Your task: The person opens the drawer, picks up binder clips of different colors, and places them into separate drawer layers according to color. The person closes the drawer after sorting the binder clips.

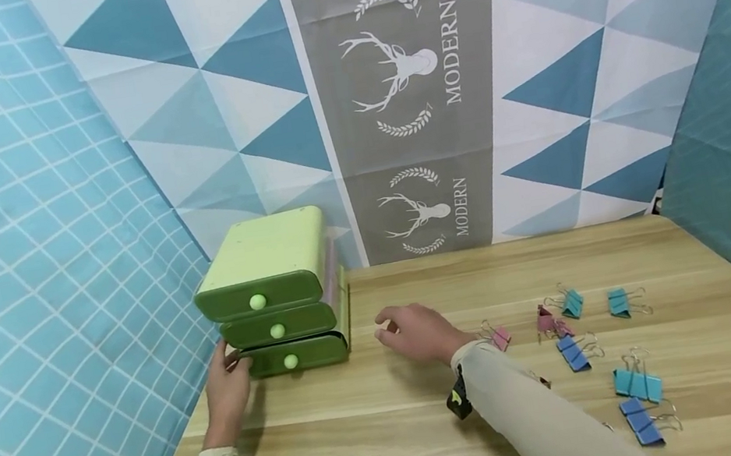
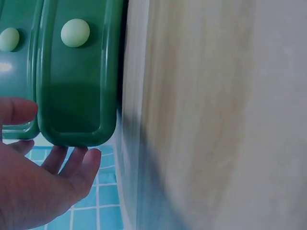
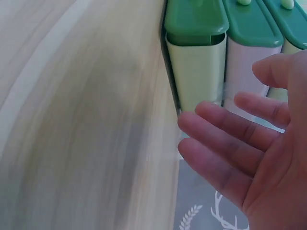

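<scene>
A small stack of three drawers (image 1: 263,251) has dark green fronts with round pale green knobs. Its bottom drawer (image 1: 306,353) stands slightly out; a thin gap behind its front shows in the right wrist view. My left hand (image 1: 228,386) is at the stack's left side, fingers along the end of the bottom drawer front (image 2: 76,96) and thumb near the middle one. Whether the fingertips press on it I cannot tell. To the right of the stack, my right hand (image 1: 420,332) hovers over the table with loosely bent fingers (image 3: 225,143), holding nothing.
Blue, teal and pink binder clips lie scattered on the wooden table (image 1: 383,438) at the right, among them a teal clip (image 1: 637,383) and a pink clip (image 1: 499,336). Patterned cloth (image 1: 409,95) hangs behind, and blue checked cloth (image 1: 24,271) on the left.
</scene>
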Available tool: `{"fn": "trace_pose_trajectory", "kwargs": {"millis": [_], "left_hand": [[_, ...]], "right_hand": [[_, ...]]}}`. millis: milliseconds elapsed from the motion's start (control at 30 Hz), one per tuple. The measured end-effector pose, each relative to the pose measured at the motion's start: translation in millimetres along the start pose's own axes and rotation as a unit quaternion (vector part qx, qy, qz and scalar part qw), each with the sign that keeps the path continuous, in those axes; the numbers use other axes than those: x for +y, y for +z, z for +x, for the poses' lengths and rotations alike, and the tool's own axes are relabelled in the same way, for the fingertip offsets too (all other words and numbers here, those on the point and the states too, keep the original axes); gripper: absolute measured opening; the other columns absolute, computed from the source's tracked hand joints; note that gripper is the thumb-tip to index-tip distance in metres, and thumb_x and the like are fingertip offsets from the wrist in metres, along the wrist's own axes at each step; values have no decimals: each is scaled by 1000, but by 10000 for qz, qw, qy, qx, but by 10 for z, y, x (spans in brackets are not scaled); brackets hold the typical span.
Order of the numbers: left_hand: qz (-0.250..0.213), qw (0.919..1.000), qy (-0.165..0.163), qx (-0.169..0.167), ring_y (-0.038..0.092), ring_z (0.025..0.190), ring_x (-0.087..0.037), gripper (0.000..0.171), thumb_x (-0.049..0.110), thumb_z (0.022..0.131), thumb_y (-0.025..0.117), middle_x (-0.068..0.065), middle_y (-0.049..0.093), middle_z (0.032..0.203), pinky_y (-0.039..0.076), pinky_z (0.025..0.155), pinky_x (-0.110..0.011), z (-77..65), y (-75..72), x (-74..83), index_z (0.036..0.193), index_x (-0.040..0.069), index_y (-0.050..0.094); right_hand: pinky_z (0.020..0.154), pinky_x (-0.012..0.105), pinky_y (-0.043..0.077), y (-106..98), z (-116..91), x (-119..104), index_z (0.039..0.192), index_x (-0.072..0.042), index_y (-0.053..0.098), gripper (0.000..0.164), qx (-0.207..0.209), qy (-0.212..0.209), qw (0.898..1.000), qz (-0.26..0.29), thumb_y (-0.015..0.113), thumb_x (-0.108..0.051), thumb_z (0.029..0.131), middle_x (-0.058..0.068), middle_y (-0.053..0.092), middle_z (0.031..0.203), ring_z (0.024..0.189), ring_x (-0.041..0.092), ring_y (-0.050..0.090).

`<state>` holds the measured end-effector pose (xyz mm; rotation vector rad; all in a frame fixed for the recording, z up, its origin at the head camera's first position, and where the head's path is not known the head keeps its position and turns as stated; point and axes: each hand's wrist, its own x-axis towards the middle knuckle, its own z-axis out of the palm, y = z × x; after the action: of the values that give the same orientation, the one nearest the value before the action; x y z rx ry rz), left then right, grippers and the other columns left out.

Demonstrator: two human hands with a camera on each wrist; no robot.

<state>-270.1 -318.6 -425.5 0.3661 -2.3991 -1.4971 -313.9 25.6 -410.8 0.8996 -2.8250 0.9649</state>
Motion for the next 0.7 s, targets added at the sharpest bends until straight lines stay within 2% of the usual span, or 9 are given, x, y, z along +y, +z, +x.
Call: {"fn": "trace_pose_trajectory", "kwargs": {"millis": [133, 267, 433, 533, 700], "left_hand": [[-120, 9998, -127, -97, 37, 124, -36, 63, 22, 97, 38, -19, 31, 144, 36, 93, -50, 10, -46, 39, 151, 23, 5], [-243, 9993, -224, -163, 40, 120, -33, 61, 25, 97, 38, -19, 31, 144, 37, 90, -47, 25, -113, 65, 151, 18, 9], [-856, 9959, -234, -166, 31, 130, -29, 62, 19, 96, 41, -16, 23, 148, 31, 102, -44, 75, -137, 61, 150, 12, 12], [-1360, 9900, -249, -282, 25, 134, -28, 65, 14, 94, 42, -12, 14, 152, 25, 107, -42, 126, -102, 54, 150, 15, 8], [-1490, 9871, -319, -500, 17, 136, -28, 72, 18, 95, 42, -6, 1, 154, 19, 108, -44, 182, -15, 54, 150, 23, -4]], "right_hand": [[82, 32, 47, 59, 60, -50, 127, -17, 54, 39, -75, -76, 9987, 504, 50, -38, 94, -1, 64, 103, 92, 10, 60], [86, 31, 46, 156, 126, -85, 134, -17, 46, 47, -129, -166, 9967, 790, 49, -41, 94, 4, 63, 113, 98, 11, 60], [89, 32, 45, 234, 181, -158, 144, -21, 30, 60, -225, -192, 9953, 922, 49, -46, 93, 10, 52, 130, 100, 11, 60], [94, 35, 42, 238, 213, -217, 149, -25, 15, 70, -253, -182, 9943, 1021, 49, -47, 92, 7, 39, 142, 107, 16, 58], [98, 40, 38, 236, 280, -267, 146, -39, -5, 80, -202, -241, 9932, 1121, 52, -44, 91, -1, 21, 151, 114, 18, 53]]}}
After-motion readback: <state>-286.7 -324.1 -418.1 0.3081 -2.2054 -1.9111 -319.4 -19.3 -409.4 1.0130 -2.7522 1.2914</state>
